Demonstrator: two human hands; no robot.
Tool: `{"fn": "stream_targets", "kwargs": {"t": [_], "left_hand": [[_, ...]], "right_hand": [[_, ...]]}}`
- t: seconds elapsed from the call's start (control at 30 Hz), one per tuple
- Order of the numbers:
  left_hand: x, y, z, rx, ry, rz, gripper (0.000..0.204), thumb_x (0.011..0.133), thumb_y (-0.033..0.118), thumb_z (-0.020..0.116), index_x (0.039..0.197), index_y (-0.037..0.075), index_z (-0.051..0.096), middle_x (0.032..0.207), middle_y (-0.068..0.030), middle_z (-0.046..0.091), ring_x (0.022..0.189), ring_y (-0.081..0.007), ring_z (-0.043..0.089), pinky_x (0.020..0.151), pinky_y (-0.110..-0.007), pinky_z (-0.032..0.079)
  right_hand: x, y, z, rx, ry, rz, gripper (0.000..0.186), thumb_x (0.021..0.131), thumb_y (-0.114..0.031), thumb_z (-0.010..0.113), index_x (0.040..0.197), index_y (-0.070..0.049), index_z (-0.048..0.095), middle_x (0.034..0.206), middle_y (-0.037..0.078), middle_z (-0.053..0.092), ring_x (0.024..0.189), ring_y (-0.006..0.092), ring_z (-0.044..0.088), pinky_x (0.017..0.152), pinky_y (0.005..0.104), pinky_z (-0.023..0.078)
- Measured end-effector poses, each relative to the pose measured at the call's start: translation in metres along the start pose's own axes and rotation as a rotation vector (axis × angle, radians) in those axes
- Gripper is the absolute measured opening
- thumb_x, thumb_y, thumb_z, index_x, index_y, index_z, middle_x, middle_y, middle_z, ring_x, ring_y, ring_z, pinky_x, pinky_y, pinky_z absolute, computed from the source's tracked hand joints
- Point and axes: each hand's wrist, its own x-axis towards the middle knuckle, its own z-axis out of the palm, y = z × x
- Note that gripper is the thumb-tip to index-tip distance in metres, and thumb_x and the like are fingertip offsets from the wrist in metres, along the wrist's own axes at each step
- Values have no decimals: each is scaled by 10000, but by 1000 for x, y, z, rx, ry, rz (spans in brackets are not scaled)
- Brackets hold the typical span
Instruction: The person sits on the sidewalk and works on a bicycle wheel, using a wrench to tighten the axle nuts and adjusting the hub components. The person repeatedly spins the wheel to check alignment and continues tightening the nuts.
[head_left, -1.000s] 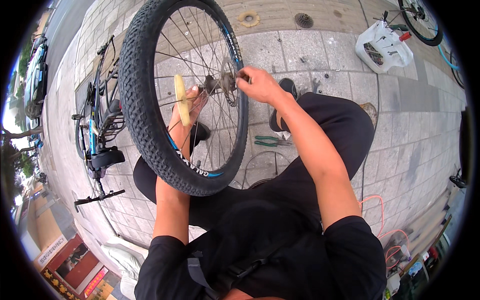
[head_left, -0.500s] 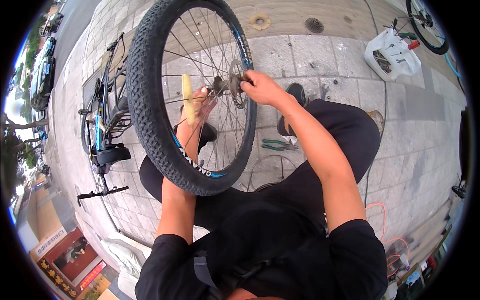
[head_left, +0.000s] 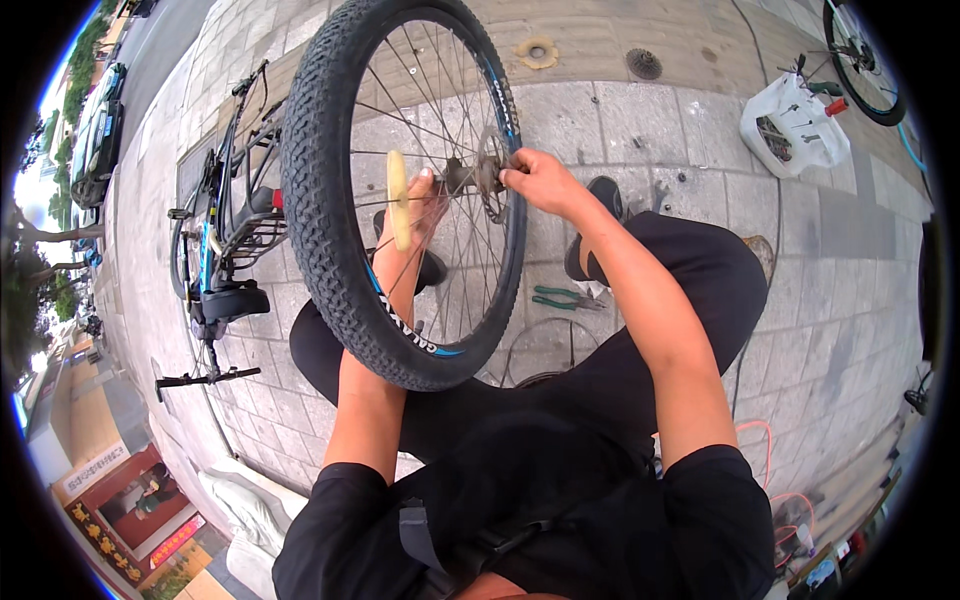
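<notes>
A bicycle wheel [head_left: 315, 205] with knobby tyre stands upright between my bent legs. Its hub [head_left: 458, 176] carries a brake disc [head_left: 489, 152] on the right side. My right hand [head_left: 539, 180] pinches the end of the axle beside the disc, its fingertips partly hidden. My left hand [head_left: 422, 208] reaches behind the spokes and grips the hub's left end, near a pale yellow disc [head_left: 399, 200] among the spokes. Green-handled pliers [head_left: 565, 298] lie on the paving under the wheel, beside my right leg.
A bicycle [head_left: 230, 245] lies at the left. A white jug [head_left: 800, 135] of tools stands at upper right near another bicycle [head_left: 868, 75]. A cassette [head_left: 643, 64] lies on the ground beyond my feet. An orange hose [head_left: 767, 445] is at lower right.
The whole view has shifted, so wheel, hands and surroundings appear further right. My hands stay at the hub, with my right fingers slightly changed in position on the axle end.
</notes>
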Motion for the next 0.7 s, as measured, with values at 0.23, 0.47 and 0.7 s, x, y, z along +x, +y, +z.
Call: {"fn": "stream_targets", "kwargs": {"t": [0.23, 0.47, 0.7], "left_hand": [[0, -5, 7, 33, 35, 79, 327, 1020, 196, 644, 1302, 44, 577, 1124, -59, 681, 1008, -189, 648, 911, -356, 534], [0, -6, 8, 22, -104, 105, 486, 1030, 171, 622, 1458, 15, 453, 1243, -45, 651, 1057, -189, 646, 946, -375, 526], [8, -2, 0, 106, -87, 92, 455, 1043, 191, 604, 1439, 7, 480, 1275, -71, 657, 1133, -217, 647, 1003, -385, 504]], "right_hand": [[7, -8, -1, 228, -59, 322, 312, 904, -264, 664, 970, 41, 663, 781, 54, 622, 707, 181, 583, 653, 351, 479], [-3, -3, -6, 34, 8, 112, 318, 911, -223, 655, 1104, 30, 643, 790, 84, 627, 785, 240, 642, 724, 374, 516], [-17, -8, -15, -525, 78, -504, 218, 914, -166, 670, 1079, -27, 632, 1024, 166, 642, 966, 394, 648, 811, 474, 542]]}}
